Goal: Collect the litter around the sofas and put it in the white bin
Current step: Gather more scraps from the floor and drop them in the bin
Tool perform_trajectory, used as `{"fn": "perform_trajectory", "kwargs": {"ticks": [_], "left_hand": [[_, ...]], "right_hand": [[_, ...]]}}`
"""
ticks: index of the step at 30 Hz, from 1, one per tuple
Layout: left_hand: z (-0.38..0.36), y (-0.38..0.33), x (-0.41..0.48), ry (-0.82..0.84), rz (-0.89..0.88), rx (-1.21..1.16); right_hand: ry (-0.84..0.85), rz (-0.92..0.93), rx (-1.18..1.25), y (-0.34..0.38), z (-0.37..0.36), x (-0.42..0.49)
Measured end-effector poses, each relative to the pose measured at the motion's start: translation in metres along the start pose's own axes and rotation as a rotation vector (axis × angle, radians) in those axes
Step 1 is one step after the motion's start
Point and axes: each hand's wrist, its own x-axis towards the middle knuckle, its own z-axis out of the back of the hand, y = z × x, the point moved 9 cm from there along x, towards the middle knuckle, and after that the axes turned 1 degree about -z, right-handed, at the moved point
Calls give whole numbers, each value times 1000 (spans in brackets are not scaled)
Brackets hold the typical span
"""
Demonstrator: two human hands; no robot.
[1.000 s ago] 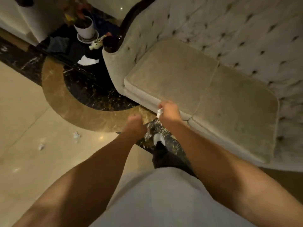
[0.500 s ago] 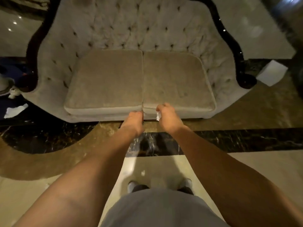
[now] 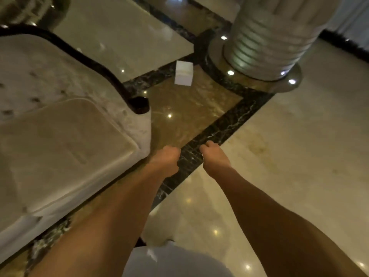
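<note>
Head view: both bare forearms reach forward and down over the polished floor (image 3: pixel 289 136). Left hand (image 3: pixel 165 161) is curled into a loose fist, fingers folded in, just off the front corner of the sofa (image 3: pixel 65 140); nothing visible in it. Right hand (image 3: pixel 214 158) is also curled, fingers drawn together; whether it holds any litter cannot be told from this angle. The hands are near each other but apart, both above the dark marble strip (image 3: pixel 223 128) that runs diagonally across the floor. Sofa: pale, tufted back, black trim, seat cushion at left of frame. White bin (image 3: pixel 183 75) stands upright on the brown marble panel beyond the sofa's arm, well ahead of the hands, near the base of a ribbed column (image 3: pixel 265 41). A few small pale specks lie on the light tiles behind the sofa; too blurred to identify. Ceiling lights reflect as bright dots on the floor. Person's light shorts (image 3: pixel 175 262) show at bottom edge.
</note>
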Motion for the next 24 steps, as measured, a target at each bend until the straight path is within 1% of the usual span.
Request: {"fn": "perform_trajectory", "kwargs": {"ticks": [1, 3, 5, 7, 11, 14, 15, 17, 19, 21, 24], "left_hand": [[1, -16, 24, 13, -29, 14], [7, -30, 59, 15, -61, 14], [14, -33, 98, 24, -49, 0], [25, -27, 143, 58, -34, 32], [69, -17, 248, 46, -36, 71], [111, -24, 330, 16, -14, 35], [126, -29, 359, 11, -24, 16], [150, -41, 410, 52, -68, 4], [180, -53, 460, 40, -104, 7], [207, -68, 504, 32, -122, 39], [233, -89, 580, 82, -113, 37]], "right_hand": [[-5, -27, -3, -26, 3, 11], [-25, -40, 11, -51, 3, 33], [-27, -40, 35, -61, -3, 69], [-17, -30, 111, -63, -7, 114], [-19, 18, 168, -82, 0, 223], [4, -47, 168, -125, 23, 305], [0, -80, 181, -143, 33, 332], [-29, -143, 230, -176, 57, 379], [-59, -204, 252, -207, 82, 420], [-30, -238, 240, -233, 96, 457], [23, -260, 210, -273, 106, 524]]}}
